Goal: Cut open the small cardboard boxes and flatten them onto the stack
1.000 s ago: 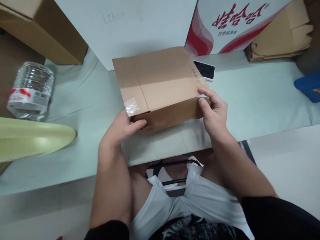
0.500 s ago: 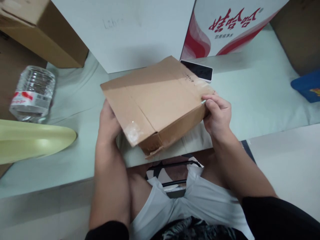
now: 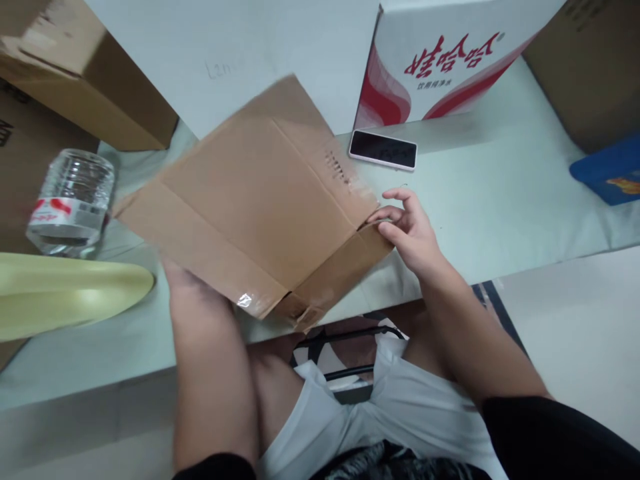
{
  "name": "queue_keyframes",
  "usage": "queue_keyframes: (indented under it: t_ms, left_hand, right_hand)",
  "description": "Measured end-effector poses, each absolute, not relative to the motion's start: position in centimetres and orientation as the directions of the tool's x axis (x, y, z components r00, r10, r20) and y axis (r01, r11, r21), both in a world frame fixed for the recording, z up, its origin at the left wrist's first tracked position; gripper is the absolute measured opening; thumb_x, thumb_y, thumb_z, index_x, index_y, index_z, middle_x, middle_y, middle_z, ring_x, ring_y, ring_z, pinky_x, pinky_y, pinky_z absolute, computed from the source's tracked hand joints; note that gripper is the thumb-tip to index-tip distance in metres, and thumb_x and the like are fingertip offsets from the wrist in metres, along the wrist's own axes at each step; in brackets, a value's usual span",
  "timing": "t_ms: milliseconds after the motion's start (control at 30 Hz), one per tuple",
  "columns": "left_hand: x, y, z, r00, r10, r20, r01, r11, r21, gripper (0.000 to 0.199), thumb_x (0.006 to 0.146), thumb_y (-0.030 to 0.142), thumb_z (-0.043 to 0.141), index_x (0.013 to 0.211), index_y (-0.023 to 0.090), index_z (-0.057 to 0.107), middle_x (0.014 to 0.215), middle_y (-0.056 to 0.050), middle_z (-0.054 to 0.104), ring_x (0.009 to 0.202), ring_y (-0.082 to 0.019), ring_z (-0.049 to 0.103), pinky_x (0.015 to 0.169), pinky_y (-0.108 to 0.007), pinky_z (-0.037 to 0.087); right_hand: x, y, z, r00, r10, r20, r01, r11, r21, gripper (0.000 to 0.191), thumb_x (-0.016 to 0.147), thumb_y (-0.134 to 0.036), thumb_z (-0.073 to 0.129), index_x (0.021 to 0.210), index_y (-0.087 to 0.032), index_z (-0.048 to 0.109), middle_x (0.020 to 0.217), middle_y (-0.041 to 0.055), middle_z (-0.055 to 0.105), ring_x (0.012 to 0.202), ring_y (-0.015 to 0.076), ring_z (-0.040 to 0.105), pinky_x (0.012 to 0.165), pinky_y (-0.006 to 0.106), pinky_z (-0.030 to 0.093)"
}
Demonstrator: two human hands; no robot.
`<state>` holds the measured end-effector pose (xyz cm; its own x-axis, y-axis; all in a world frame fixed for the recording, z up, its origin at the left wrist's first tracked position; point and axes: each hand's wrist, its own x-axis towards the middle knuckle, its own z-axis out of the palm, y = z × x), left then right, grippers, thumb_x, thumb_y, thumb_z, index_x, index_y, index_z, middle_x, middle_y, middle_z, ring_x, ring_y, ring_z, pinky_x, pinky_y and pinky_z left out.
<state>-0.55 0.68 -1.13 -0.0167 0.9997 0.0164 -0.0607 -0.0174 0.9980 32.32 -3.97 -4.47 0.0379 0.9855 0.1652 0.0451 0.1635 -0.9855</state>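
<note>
A cardboard box (image 3: 255,187) is held askew over the surface (image 3: 480,193); the right hand (image 3: 407,227) pinches its right-hand edge between thumb and fingers; the left hand (image 3: 186,279) is mostly hidden under the box (I cannot tell its grip); that narrow pinch might slip if the box twists, and a wide swing might knock the smartphone (image 3: 383,150) or water bottle (image 3: 73,203).

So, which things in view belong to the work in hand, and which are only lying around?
Likely part of the job:
brown cardboard box
right hand, touching it
left hand, mostly hidden by it

Apparently just lying about:
phone
clear bottle
yellow-green object
white box with red print
tan box, upper left
blue object
</note>
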Motion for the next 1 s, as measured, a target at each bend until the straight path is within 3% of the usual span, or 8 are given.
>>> queue_keyframes:
  t_ms: [100, 233, 367, 500, 633, 767, 867, 1000]
  left_hand:
    - [0.2, 0.4, 0.1, -0.120, 0.983, 0.138, -0.242, -0.164, 0.956, 0.049, 0.085, 0.070, 0.063, 0.111, 0.029, 0.072, 0.107, 0.003, 0.082, 0.131, -0.031, 0.066, 0.110, -0.050, 0.056]
    - [0.4, 0.5, 0.6, -0.174, 0.967, 0.187, -0.197, -0.220, 0.955, 0.052, 0.083, 0.074, 0.064, 0.112, 0.031, 0.069, 0.106, 0.003, 0.082, 0.129, -0.029, 0.068, 0.104, -0.048, 0.057]
    - [0.3, 0.8, 0.4, -0.140, 0.969, 0.202, -0.125, -0.220, 0.968, 0.053, 0.083, 0.078, 0.058, 0.110, 0.032, 0.067, 0.105, 0.002, 0.081, 0.132, -0.028, 0.065, 0.100, -0.045, 0.058]
    - [0.6, 0.9, -0.1, -0.132, 0.974, 0.186, -0.184, -0.208, 0.961, 0.042, 0.086, 0.066, 0.057, 0.106, 0.030, 0.066, 0.107, 0.001, 0.081, 0.134, -0.028, 0.062, 0.104, -0.044, 0.056]
    - [-0.1, 0.7, -1.2, -0.044, 0.991, 0.130, -0.343, -0.137, 0.929, 0.034, 0.088, 0.061, 0.053, 0.099, 0.031, 0.065, 0.120, 0.009, 0.078, 0.148, -0.025, 0.051, 0.116, -0.043, 0.047]
    - [-1.1, 0.5, -2.1, -0.034, 0.999, -0.037, -0.511, 0.014, 0.859, 0.028, 0.084, 0.057, 0.050, 0.096, 0.033, 0.060, 0.118, 0.015, 0.077, 0.161, -0.019, 0.034, 0.112, -0.041, 0.047]
    - [-0.9, 0.3, -2.0, -0.051, 0.994, -0.096, -0.620, 0.044, 0.784, 0.024, 0.084, 0.052, 0.050, 0.091, 0.030, 0.057, 0.105, 0.009, 0.077, 0.149, -0.018, 0.049, 0.108, -0.037, 0.049]
    - [0.4, 0.2, -0.9, -0.054, 0.986, -0.159, -0.730, 0.069, 0.680, 0.021, 0.087, 0.046, 0.047, 0.090, 0.028, 0.056, 0.085, 0.005, 0.072, 0.103, -0.015, 0.068, 0.091, -0.032, 0.054]
  right_hand:
    - [32.4, -3.5, -4.6, 0.141, 0.970, 0.196, 0.106, 0.182, -0.977, 0.052, 0.082, -0.059, 0.082, 0.120, -0.032, 0.059, 0.098, -0.0004, 0.075, 0.095, 0.0174, 0.075, 0.085, 0.033, 0.061]
    - [33.3, -2.8, -4.9, 0.338, 0.920, 0.197, 0.090, 0.177, -0.980, 0.059, 0.069, -0.065, 0.088, 0.110, -0.029, 0.065, 0.115, 0.0033, 0.075, 0.103, 0.0181, 0.074, 0.083, 0.031, 0.062]
    - [32.8, -3.3, -4.7, 0.019, 0.995, -0.093, -0.190, -0.088, -0.978, 0.063, 0.065, -0.073, 0.086, 0.102, -0.025, 0.069, 0.088, 0.0017, 0.077, 0.066, 0.0155, 0.069, 0.060, 0.030, 0.059]
    - [31.0, -4.5, -3.7, -0.102, 0.976, -0.193, -0.172, -0.208, -0.963, 0.063, 0.059, -0.067, 0.093, 0.098, -0.023, 0.071, 0.091, 0.0057, 0.079, 0.080, 0.0221, 0.075, 0.071, 0.037, 0.066]
    - [31.1, -4.9, -2.2, 0.056, 0.993, -0.106, -0.209, -0.093, -0.974, 0.065, 0.058, -0.063, 0.095, 0.103, -0.024, 0.070, 0.103, 0.0065, 0.080, 0.096, 0.0262, 0.077, 0.083, 0.043, 0.069]
    - [36.4, -6.1, -0.3, 0.282, 0.954, 0.104, -0.154, 0.152, -0.976, 0.048, 0.070, -0.060, 0.091, 0.096, -0.028, 0.066, 0.075, -0.0034, 0.069, 0.053, 0.0134, 0.061, 0.050, 0.032, 0.061]
    - [42.2, -8.2, 1.4, 0.581, 0.795, 0.176, -0.130, 0.303, -0.944, 0.032, 0.075, -0.048, 0.090, 0.082, -0.029, 0.064, 0.073, -0.0063, 0.066, 0.042, 0.0055, 0.044, 0.027, 0.021, 0.030]
    - [48.7, -11.0, 2.5, 0.923, 0.315, 0.223, 0.124, 0.305, -0.944, 0.036, 0.068, -0.015, 0.090, 0.079, -0.034, 0.061, 0.084, -0.0079, 0.075, 0.056, 0.0052, 0.062, 0.031, 0.018, 0.027]
